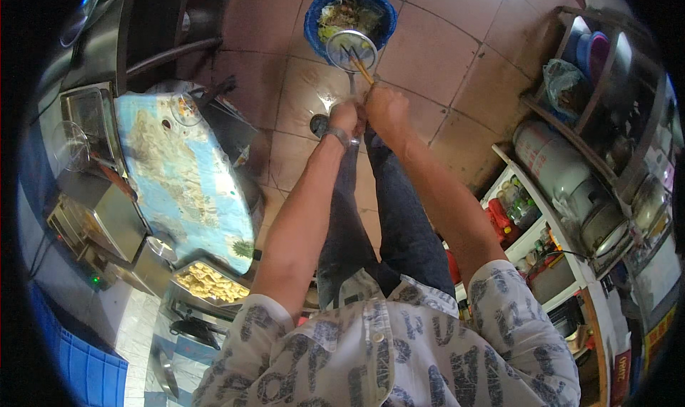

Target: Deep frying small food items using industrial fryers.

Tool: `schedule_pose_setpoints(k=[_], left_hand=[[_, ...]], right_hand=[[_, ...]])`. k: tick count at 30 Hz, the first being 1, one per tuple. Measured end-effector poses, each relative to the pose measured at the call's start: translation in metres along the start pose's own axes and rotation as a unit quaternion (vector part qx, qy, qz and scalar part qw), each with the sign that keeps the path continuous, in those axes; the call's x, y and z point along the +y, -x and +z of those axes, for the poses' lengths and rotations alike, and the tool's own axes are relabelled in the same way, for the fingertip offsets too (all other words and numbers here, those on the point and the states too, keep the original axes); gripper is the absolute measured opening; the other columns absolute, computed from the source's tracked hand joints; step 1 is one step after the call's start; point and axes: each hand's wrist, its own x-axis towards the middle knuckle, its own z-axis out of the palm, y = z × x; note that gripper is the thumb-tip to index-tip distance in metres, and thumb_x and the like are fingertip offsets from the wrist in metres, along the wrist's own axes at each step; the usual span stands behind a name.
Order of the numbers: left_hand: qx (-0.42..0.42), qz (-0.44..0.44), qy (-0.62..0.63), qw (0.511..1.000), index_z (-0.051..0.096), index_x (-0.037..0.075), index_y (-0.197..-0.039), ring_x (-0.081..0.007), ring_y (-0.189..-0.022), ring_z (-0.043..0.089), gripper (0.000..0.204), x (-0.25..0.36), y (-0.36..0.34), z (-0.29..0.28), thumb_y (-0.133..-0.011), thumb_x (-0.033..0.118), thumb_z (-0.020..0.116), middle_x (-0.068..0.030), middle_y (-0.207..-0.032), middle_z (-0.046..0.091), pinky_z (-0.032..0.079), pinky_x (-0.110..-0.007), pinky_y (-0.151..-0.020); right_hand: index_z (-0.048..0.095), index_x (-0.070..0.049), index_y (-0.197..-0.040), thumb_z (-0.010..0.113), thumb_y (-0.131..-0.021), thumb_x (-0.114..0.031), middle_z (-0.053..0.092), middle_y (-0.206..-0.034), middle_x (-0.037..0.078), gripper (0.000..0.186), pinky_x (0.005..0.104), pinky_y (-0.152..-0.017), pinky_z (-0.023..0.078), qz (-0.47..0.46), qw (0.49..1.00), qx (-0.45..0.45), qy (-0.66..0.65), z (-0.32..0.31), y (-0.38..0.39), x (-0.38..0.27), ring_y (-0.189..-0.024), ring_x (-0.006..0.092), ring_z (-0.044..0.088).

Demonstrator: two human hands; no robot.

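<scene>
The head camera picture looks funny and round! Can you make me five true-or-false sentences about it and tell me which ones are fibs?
1. The right hand holds thin light-brown chopsticks. True.
2. The left hand is empty. False: it grips the handle of a round, pale metal skimmer.
3. The round bin lined with blue plastic stands on a table. False: it stands on the reddish tiled floor.
4. A pile of small yellow pieces is toward the picture's lower left. True.
5. The grey gas cylinder is on the picture's left side. False: it is on the right.
</scene>
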Motion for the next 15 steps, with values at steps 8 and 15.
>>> schedule_pose_setpoints(k=[8,15], left_hand=[[0.0,0.01,0.044,0.999,0.059,0.006,-0.082,-0.0175,-0.048,0.05,0.03,-0.001,0.0,-0.003,-0.095,0.03,0.046,-0.0063,-0.065,0.055,0.037,-0.033,-0.04],[-0.039,0.004,0.085,0.996,0.061,0.008,-0.08,-0.0199,-0.051,0.056,0.027,-0.011,-0.016,-0.022,-0.092,0.03,0.052,-0.0063,-0.065,0.057,0.043,-0.035,-0.043]], right_hand=[[0.064,-0.001,-0.087,0.067,-0.075,-0.018,0.068,-0.076,0.02,0.021,0.0397,-0.063,0.056,0.017,0.999,0.023,-0.019,-0.002,0.01,-0.013,-0.072,0.033,0.069],[0.065,-0.002,-0.082,0.063,-0.078,-0.016,0.068,-0.075,0.019,0.015,0.0418,-0.062,0.055,0.013,0.996,0.043,-0.071,-0.003,0.006,-0.028,-0.071,0.035,0.069]])
